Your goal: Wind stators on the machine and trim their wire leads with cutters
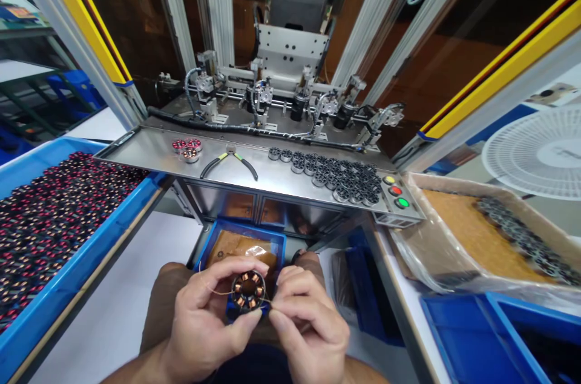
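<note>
Between the thumb and fingers of my left hand (206, 314) is a round motor stator (249, 291) with copper windings, its open face turned toward me. My right hand (311, 317) is at the stator's right edge, thumb and forefinger pinched on a thin copper wire (267, 301) that comes off it. Another loose wire end (213, 288) sticks out to the left across my left fingers. Below the stator, partly hidden by my hands, is a blue bin (282, 248) lined with brown paper.
On the metal shelf lie cutting pliers (230, 157), a few wound stators (188, 149) and many bare black stators (336, 175). Button box (396, 191) sits at its right end. A blue tray (136, 193) of wound stators is left; a carton (436, 232) and fan (540, 151) stand right.
</note>
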`<state>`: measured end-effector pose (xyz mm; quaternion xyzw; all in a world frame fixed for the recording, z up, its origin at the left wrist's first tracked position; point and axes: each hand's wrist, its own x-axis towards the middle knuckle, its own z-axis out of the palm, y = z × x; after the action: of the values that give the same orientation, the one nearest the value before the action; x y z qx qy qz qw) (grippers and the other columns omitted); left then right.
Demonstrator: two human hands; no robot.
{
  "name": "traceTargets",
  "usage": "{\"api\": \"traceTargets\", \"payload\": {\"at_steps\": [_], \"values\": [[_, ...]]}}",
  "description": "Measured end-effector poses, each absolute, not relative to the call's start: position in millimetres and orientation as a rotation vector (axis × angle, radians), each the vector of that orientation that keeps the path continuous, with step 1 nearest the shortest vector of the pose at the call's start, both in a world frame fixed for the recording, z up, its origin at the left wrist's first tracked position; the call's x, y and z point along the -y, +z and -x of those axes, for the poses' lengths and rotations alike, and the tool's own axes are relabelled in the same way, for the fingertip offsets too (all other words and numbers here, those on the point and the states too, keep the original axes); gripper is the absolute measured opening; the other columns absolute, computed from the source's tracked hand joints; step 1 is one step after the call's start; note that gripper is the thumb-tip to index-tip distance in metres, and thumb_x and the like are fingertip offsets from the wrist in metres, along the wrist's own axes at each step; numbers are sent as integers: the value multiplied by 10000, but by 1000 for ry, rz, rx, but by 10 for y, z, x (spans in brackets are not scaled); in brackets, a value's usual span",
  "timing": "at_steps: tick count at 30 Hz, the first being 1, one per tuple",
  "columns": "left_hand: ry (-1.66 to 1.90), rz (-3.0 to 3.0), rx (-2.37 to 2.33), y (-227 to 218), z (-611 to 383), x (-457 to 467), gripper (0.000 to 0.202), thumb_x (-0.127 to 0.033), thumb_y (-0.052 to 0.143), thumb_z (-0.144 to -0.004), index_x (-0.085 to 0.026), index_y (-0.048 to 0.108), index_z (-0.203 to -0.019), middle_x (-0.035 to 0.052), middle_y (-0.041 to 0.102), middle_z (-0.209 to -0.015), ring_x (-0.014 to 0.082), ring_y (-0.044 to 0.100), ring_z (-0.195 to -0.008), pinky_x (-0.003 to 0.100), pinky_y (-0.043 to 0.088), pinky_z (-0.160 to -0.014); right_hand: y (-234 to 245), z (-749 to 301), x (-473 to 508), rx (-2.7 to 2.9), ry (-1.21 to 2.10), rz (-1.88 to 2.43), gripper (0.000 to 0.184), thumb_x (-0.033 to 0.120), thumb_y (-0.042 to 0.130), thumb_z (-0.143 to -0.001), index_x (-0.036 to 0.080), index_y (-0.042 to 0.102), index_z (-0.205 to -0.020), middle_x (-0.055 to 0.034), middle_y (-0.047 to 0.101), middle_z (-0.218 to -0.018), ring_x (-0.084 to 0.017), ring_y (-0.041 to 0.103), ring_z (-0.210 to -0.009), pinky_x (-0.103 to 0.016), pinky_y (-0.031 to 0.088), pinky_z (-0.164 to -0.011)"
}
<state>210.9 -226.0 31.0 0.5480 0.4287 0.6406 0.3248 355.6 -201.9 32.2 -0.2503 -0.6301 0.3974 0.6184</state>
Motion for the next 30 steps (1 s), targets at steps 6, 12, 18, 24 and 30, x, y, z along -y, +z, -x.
{"api": "traceTargets", "payload": {"at_steps": [6, 12, 18, 24, 30], "values": [[1714, -1414, -1162, 330, -2165, 2255, 546, 21, 727, -648, -295, 684, -1091, -48, 775, -989, 103, 731, -913, 110, 532, -862, 350, -3522, 1988, 1511, 770, 498, 200, 128, 626, -866, 256, 714, -992, -33, 624, -714, -174, 561, -634, -384, 492, -617], [1507, -1194, -962, 407, -2088, 2241, 409, -102, 774, -684, -293, 717, -1042, -16, 782, -965, 138, 733, -869, 161, 556, -809, 358, -3676, 1854, 1635, 776, 457, 230, 228, 655, -892, 243, 669, -1121, -54, 605, -839, -190, 572, -772, -382, 518, -686], [1265, -1031, -761, 346, -2049, 2234, 357, -269, 808, -706, -238, 721, -1050, 44, 769, -947, 162, 701, -837, 191, 542, -746, 448, -3785, 1616, 1861, 864, 249, 281, 371, 688, -869, 302, 666, -1140, -73, 602, -1062, -212, 570, -957, -395, 521, -777], [1123, -854, -715, 339, -2034, 2220, 375, -308, 835, -685, -211, 718, -1028, 53, 756, -907, 175, 691, -858, 220, 532, -756, 501, -3770, 1617, 1905, 666, 213, 98, 245, 681, -884, 217, 704, -974, -76, 653, -1052, -188, 574, -914, -376, 508, -748], [1243, -806, -738, 328, -2088, 2226, 427, -222, 882, -613, -235, 737, -1015, 35, 764, -990, 150, 701, -857, 186, 543, -761, 459, -3734, 1783, 1784, 246, 345, 71, 116, 644, -881, 139, 700, -918, -58, 661, -844, -171, 554, -812, -355, 521, -700]]}}
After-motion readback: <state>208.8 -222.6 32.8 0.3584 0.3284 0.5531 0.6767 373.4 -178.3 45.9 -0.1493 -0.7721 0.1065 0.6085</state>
